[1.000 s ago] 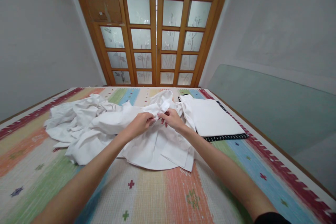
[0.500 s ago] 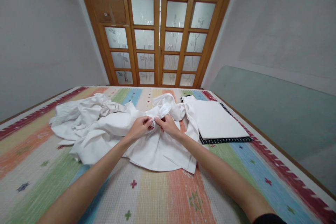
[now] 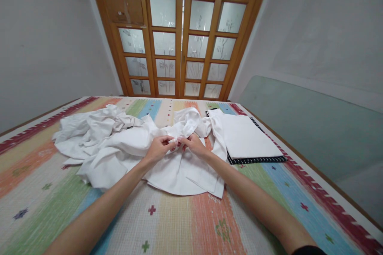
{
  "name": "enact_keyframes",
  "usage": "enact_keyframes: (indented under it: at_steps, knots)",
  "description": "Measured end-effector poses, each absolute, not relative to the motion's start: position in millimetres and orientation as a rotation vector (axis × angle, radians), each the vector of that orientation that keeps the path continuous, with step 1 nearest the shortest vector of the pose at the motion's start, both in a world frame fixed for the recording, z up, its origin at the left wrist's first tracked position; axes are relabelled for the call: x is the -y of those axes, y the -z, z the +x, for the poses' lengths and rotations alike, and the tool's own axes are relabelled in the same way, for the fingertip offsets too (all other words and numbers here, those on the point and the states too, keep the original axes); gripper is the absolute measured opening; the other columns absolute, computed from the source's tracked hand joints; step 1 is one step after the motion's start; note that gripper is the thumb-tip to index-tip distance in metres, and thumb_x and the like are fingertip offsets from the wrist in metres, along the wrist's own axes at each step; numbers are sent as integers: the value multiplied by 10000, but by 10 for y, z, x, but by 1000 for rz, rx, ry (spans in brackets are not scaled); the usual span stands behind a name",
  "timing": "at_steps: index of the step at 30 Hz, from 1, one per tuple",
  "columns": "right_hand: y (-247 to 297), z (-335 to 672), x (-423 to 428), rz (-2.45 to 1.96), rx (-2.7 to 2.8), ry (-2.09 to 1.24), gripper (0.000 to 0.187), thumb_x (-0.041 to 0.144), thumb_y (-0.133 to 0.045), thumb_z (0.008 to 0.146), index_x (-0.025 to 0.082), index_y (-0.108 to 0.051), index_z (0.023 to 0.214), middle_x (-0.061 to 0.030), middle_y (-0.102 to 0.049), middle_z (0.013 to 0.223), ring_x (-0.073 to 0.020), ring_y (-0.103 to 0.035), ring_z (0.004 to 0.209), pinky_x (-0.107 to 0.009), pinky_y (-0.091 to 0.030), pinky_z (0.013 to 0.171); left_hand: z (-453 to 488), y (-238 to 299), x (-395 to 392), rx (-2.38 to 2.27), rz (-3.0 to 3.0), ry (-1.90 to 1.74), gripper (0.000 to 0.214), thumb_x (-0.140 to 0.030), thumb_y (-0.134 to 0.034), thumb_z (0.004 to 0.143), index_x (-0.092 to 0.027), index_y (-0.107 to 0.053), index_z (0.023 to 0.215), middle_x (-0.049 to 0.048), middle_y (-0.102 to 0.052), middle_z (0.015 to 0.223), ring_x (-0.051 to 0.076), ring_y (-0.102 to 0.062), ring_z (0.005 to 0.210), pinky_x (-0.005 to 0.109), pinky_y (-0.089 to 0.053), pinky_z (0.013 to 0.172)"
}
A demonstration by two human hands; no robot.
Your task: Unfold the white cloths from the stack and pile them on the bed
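A rumpled white shirt (image 3: 182, 175) lies spread over the middle of the table, with its lower edge toward me. My left hand (image 3: 160, 147) pinches the cloth near its upper part between thumb and fingers. Right beside it, my right hand (image 3: 193, 143) pinches the same spot from the other side, the fingertips of both hands almost touching. Whatever small detail sits between the fingertips, such as a button, is too small to make out. More crumpled white cloth (image 3: 92, 131) lies to the left; I cannot tell whether it belongs to the same garment.
Folded white cloth (image 3: 251, 135) lies on a black-and-white patterned piece (image 3: 257, 160) at the right. A striped, multicoloured cloth (image 3: 170, 223) covers the table. Beyond its far edge stand wooden doors with glass panes (image 3: 196, 46). A pale green panel (image 3: 314, 123) runs along the right wall.
Both hands have shifted slightly toward me with the pinched cloth, and the fingertips sit a little lower. The rest of the cloth lies much as before.
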State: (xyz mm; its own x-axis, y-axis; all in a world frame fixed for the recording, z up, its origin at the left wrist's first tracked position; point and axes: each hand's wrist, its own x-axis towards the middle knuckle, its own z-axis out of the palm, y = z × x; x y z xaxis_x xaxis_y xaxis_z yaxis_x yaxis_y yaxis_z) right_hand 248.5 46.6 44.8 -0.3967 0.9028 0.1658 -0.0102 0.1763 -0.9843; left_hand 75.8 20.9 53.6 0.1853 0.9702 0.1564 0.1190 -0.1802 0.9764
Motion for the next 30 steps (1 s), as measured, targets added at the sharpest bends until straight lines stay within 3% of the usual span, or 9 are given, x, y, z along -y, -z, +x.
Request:
enact_keyframes:
  at_steps: [7,16,30]
  knots:
    - [-376,2506,-492,-883,1579,-1380,325,474,-708,689,158,-633,698,-24,-656,669,-150,-605,606,-229,-486,492,786,-356,-222,-1165,1499,-1207,388,-465,-754,619,-129,-719,810,2,-631,583,115,-527,524,225,-383,518]
    - [-331,2561,-499,-848,1695,-1182,299,410,-719,689,164,-648,843,-15,-661,783,-159,-594,662,-270,-490,585,767,-329,-177,-1106,1443,-1181,368,-432,-763,610,-133,-702,816,8,-649,623,133,-573,574,240,-433,569]
    - [-383,2547,-421,-857,1740,-1174,321,457,-728,686,155,-641,751,12,-621,643,-123,-538,566,-232,-449,535,851,-383,-91,-1260,1540,-1227,248,-379,-629,634,-162,-681,742,-8,-640,620,125,-538,550,221,-406,528]
